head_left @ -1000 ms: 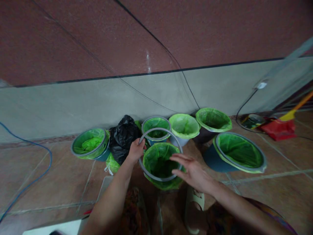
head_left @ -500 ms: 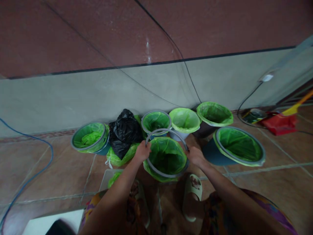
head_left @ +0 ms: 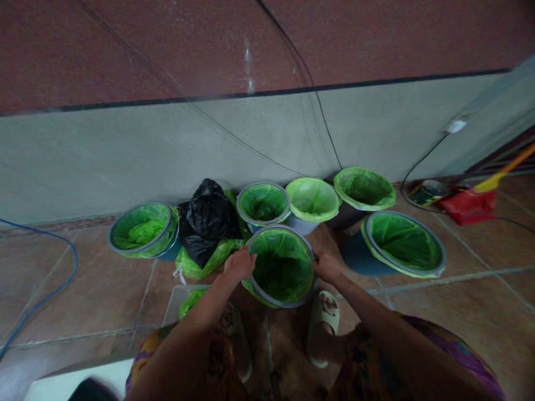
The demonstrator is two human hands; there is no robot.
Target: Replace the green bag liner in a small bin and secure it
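A trash bin lined with a green bag [head_left: 288, 248] stands on the floor between my feet. Around its mouth sits a grey rim ring [head_left: 281, 228], level with the bin's top all the way round. On the left side of the ring my left hand [head_left: 241, 263] is closed, fingers curled over the edge. My right hand [head_left: 328, 266] grips the ring's right side in the same way, fingers partly hidden. The liner hangs inside, its bottom dark, and a little of it shows outside below the ring.
Behind stand a small ringed bin [head_left: 263, 201], a white bin [head_left: 313, 199] and a dark bin [head_left: 364, 188]. A teal bin [head_left: 403, 245] leans at right; another bin [head_left: 142, 228] is left beside a black bag [head_left: 209, 223]. A red dustpan [head_left: 470, 206] lies far right.
The ring's far side, raised above the bin before, has come down onto the rim. Both hands stay at its sides, slightly lower against the bin.
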